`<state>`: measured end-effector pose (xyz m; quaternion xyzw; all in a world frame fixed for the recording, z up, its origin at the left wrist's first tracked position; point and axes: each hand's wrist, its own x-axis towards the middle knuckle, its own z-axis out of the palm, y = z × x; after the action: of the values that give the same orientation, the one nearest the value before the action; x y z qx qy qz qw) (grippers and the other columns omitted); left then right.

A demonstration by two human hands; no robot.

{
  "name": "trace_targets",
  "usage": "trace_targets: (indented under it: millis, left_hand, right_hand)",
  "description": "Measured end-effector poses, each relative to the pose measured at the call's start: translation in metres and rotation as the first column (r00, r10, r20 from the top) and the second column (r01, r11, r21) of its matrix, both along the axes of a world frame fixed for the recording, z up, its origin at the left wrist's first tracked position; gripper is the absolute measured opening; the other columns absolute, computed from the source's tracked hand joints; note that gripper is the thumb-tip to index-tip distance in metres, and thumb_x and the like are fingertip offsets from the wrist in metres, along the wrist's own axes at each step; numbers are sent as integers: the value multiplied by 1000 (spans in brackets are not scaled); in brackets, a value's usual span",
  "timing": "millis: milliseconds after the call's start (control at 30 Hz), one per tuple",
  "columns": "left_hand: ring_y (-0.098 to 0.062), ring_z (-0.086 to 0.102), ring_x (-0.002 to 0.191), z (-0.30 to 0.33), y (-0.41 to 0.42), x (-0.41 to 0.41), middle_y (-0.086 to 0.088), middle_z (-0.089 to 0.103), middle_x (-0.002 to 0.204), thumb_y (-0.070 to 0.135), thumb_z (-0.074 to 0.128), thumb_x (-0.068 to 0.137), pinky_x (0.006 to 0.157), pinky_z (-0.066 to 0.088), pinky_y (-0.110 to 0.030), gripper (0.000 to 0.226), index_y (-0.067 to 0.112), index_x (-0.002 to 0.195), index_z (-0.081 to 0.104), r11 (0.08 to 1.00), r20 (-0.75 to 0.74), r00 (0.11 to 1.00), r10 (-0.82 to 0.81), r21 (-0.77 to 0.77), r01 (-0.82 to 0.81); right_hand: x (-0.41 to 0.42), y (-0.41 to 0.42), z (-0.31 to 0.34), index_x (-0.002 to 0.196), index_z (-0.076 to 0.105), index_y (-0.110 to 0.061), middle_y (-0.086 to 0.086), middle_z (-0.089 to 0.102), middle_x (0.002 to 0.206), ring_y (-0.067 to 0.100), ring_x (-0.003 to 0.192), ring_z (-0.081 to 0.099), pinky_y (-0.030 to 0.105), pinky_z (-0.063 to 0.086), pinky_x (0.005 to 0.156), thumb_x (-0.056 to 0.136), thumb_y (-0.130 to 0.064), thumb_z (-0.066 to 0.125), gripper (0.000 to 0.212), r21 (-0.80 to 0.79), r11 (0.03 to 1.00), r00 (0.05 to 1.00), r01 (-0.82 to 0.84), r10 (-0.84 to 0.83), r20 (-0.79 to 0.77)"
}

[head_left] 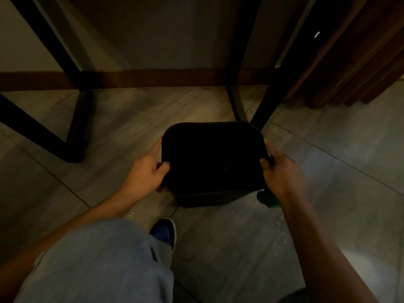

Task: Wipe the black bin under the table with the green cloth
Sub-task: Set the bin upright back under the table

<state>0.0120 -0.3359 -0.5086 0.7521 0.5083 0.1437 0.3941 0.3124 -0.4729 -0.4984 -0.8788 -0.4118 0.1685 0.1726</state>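
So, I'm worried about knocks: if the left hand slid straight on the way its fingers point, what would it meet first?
Probably nothing soon: the left hand points along the bin side toward bare floor; depth unclear.

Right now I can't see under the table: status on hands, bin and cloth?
Left hand and right hand grip black bin by its rim. Green cloth under right hand. Table leg close behind bin.

Both bare forearms reach forward and down. The left hand (148,171) grips the black bin (213,160) at its left rim, thumb hooked over the edge. The right hand (282,173) clasps the right rim (a bit of green cloth (267,199) shows beneath it).
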Motion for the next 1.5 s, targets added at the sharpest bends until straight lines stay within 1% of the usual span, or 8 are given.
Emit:
trace_targets:
  millis: [267,467,600,733,900,1133,1267,1500]
  left_hand:
    - [-2,64,44,-1,19,-2,3,65,53,22,56,104,48,46,-11,68,25,164,23,999,-61,998,-35,8,35]
    - [-10,70,60,66,33,-10,5,67,54,42,54,103,71,60,-40,48,25,147,49,959,-233,959,-160,192,207]
    - [-20,73,63,112,24,18,-8,74,65,29,56,105,63,58,-29,29,28,132,63,942,98,944,-315,-87,324]
    - [-30,78,78,111,10,64,-15,79,86,45,49,103,65,61,-32,42,24,136,63,746,181,829,-530,-365,557]
    - [-36,77,92,101,-11,101,-24,76,113,75,20,98,75,62,-38,79,16,138,56,492,401,857,-323,-702,514]
    - [-18,76,99,97,-12,106,-6,79,107,40,63,101,78,63,-28,39,12,128,70,629,531,818,222,-719,296]
    - [-18,75,90,86,-10,105,-6,78,100,17,73,94,72,62,-28,28,13,122,70,737,495,809,317,-665,118]
    - [-21,77,91,106,2,102,-2,79,95,-1,74,88,80,64,-37,37,25,112,64,854,592,786,181,-490,173]
  right_hand:
    - [-15,-10,-17,162,21,-37,-4,62,98,14,82,62,28,49,66,109,-47,42,58,93,993,995,71,-63,-82]
    - [1,-37,-1,155,40,-23,7,59,108,34,111,64,42,50,91,110,-39,46,48,220,886,879,408,-316,-356]
    - [0,-39,43,151,45,-23,3,58,114,27,108,62,44,54,93,106,-34,56,47,374,825,895,424,-320,-310]
    - [-25,-15,91,148,48,-30,-14,60,111,-3,90,59,18,47,79,106,-38,56,44,529,781,938,332,-216,-271]
    - [-71,14,109,142,50,-26,-20,62,103,-13,93,60,26,56,84,102,-44,61,45,667,707,970,233,-119,-213]
    - [-114,3,71,160,31,-27,-5,63,132,11,125,60,42,54,100,96,-50,66,76,702,712,989,-23,120,-89]
    - [-118,-4,58,155,40,-22,-4,62,137,16,128,61,48,54,102,102,-45,51,59,764,625,940,163,137,-312]
    - [-113,8,39,145,54,-35,-9,66,138,5,124,65,40,57,105,84,-69,62,71,394,696,518,600,37,-855]
